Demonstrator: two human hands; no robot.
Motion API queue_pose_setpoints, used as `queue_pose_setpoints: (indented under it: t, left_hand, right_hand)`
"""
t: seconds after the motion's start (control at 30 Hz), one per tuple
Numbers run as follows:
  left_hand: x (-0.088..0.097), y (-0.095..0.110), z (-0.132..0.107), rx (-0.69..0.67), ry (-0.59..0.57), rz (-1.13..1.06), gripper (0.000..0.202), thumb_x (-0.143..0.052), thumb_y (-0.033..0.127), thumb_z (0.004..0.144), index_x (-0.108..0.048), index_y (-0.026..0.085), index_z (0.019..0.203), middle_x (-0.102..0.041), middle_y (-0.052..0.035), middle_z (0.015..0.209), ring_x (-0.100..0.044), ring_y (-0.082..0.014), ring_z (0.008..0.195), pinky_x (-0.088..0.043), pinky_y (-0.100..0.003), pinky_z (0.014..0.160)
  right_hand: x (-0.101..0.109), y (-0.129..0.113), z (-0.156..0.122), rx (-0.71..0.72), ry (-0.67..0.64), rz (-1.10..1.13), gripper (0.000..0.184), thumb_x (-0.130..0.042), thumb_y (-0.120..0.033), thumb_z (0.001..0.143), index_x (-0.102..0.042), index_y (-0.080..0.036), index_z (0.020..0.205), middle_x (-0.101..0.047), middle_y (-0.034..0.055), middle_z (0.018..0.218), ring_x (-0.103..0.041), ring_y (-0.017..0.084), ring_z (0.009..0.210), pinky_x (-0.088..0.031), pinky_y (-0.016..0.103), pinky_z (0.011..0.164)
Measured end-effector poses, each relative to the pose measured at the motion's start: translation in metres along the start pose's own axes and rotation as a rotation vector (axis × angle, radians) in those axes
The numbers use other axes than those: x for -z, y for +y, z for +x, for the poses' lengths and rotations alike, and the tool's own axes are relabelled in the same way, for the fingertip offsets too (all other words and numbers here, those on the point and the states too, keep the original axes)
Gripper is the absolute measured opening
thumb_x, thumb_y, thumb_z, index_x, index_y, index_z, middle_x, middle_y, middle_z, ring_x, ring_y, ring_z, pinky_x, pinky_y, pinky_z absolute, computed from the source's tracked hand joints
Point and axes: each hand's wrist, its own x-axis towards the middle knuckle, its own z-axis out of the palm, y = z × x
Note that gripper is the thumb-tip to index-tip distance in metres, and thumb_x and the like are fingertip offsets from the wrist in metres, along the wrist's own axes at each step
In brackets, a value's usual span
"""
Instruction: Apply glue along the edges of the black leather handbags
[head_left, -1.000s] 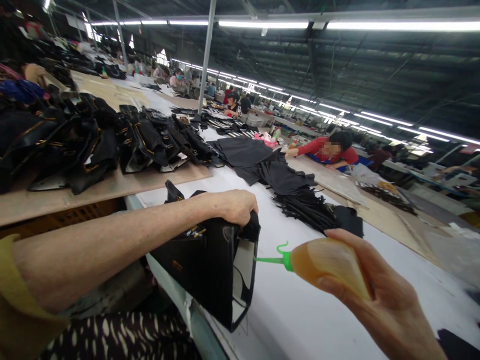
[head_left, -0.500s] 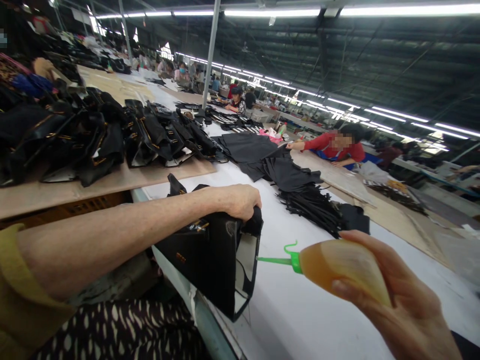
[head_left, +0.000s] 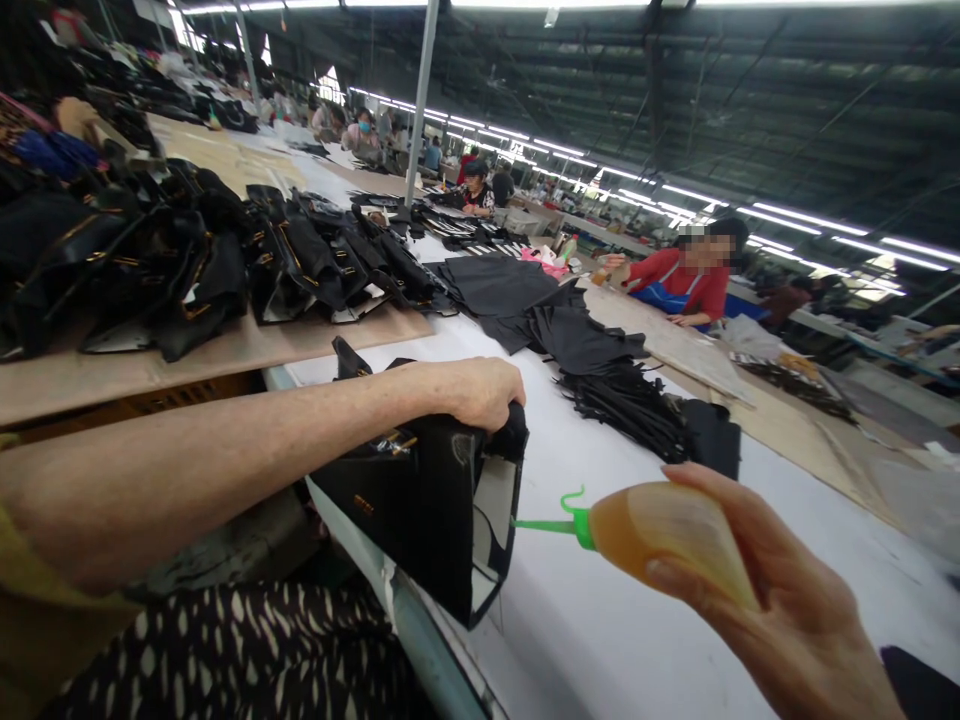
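My left hand (head_left: 491, 393) is closed on the top edge of a black bag (head_left: 420, 510) with small gold fittings, tilted at the table's near edge. The bag's open side faces right and shows a pale lining. In my right hand (head_left: 787, 580) is a squeeze bottle (head_left: 667, 535) of amber liquid, possibly glue, with a green nozzle (head_left: 544, 525). The nozzle's tip points left and meets the bag's open edge, though I cannot tell if it touches. My left fingertips are partly hidden behind the bag's edge.
A white-covered table (head_left: 600, 620) lies beneath. Stacked flat black pieces (head_left: 585, 335) spread beyond the bag. Many black bags (head_left: 300, 260) are heaped at the left on a brown board (head_left: 360, 345). Across the table leans a co-worker in red (head_left: 701, 285). A pole (head_left: 421, 110) rises behind.
The bottle has shifted slightly left, its nozzle staying at the bag's edge. My left hand keeps its grip. The co-worker in red has raised up somewhat.
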Motion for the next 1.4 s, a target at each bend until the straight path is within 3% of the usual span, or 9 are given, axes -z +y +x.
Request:
queue_pose_setpoints:
  t: [0.27, 0.47, 0.67, 0.8, 0.93, 1.1, 1.4]
  left_hand:
    - [0.002, 0.002, -0.005, 0.030, -0.005, 0.016, 0.031, -0.059, 0.016, 0.058, -0.071, 0.021, 0.086, -0.067, -0.0002, 0.068, -0.059, -0.0162, 0.066, -0.044, -0.023, 0.062]
    - [-0.001, 0.006, -0.007, 0.024, 0.024, 0.039, 0.027, -0.057, 0.014, 0.058, -0.070, 0.020, 0.080, -0.066, 0.0000, 0.063, -0.058, -0.0153, 0.063, -0.041, -0.022, 0.057]
    - [-0.008, 0.007, -0.015, 0.030, 0.112, 0.109, 0.023, -0.051, 0.010, 0.057, -0.067, 0.017, 0.072, -0.065, -0.0035, 0.063, -0.059, -0.0168, 0.060, -0.037, -0.023, 0.049]
    - [-0.010, 0.010, -0.024, 0.045, 0.133, 0.222, 0.026, -0.049, 0.009, 0.057, -0.065, 0.018, 0.075, -0.066, -0.0062, 0.070, -0.062, -0.0220, 0.068, -0.039, -0.026, 0.051]
    - [-0.013, 0.015, -0.040, 0.078, 0.145, 0.349, 0.025, -0.049, 0.008, 0.061, -0.064, 0.017, 0.079, -0.068, -0.0095, 0.080, -0.064, -0.0267, 0.077, -0.043, -0.031, 0.058]
    - [-0.022, 0.022, -0.067, 0.067, 0.262, 0.469, 0.018, -0.044, 0.007, 0.069, -0.058, 0.017, 0.076, -0.064, -0.0075, 0.077, -0.062, -0.0254, 0.071, -0.045, -0.034, 0.059]
    - [-0.034, 0.028, -0.080, 0.066, 0.268, 0.593, 0.018, -0.046, 0.007, 0.069, -0.053, 0.014, 0.085, -0.059, -0.0102, 0.083, -0.058, -0.0252, 0.074, -0.046, -0.038, 0.064]
  right_hand:
    - [-0.002, 0.007, -0.012, 0.043, -0.033, -0.023, 0.043, -0.068, -0.053, 0.072, -0.059, -0.034, 0.109, -0.069, -0.0007, 0.092, -0.067, 0.021, 0.068, -0.057, 0.021, 0.054]
    - [-0.005, 0.009, -0.019, 0.039, -0.122, 0.015, 0.044, -0.069, -0.051, 0.072, -0.056, -0.037, 0.112, -0.068, -0.0024, 0.101, -0.067, 0.023, 0.077, -0.057, 0.024, 0.061]
    - [-0.014, -0.009, -0.028, -0.192, -0.067, 0.126, 0.044, -0.067, -0.054, 0.070, -0.059, -0.032, 0.107, -0.065, -0.0016, 0.100, -0.062, 0.024, 0.081, -0.052, 0.029, 0.067]
    - [-0.017, -0.008, -0.027, -0.274, -0.070, 0.173, 0.048, -0.068, -0.056, 0.066, -0.058, -0.032, 0.107, -0.064, -0.0029, 0.103, -0.059, 0.024, 0.083, -0.048, 0.030, 0.068]
    - [-0.021, 0.010, -0.021, -0.307, -0.083, 0.240, 0.051, -0.071, -0.054, 0.064, -0.058, -0.029, 0.108, -0.064, -0.0013, 0.096, -0.059, 0.025, 0.081, -0.048, 0.029, 0.065]
    - [-0.032, 0.029, -0.016, -0.360, -0.087, 0.404, 0.051, -0.069, -0.050, 0.070, -0.054, -0.027, 0.113, -0.061, 0.0010, 0.093, -0.056, 0.025, 0.080, -0.046, 0.030, 0.065]
    - [-0.043, 0.020, -0.006, -0.356, -0.006, 0.433, 0.053, -0.067, -0.051, 0.069, -0.054, -0.024, 0.112, -0.062, 0.0005, 0.084, -0.057, 0.025, 0.074, -0.046, 0.032, 0.065]
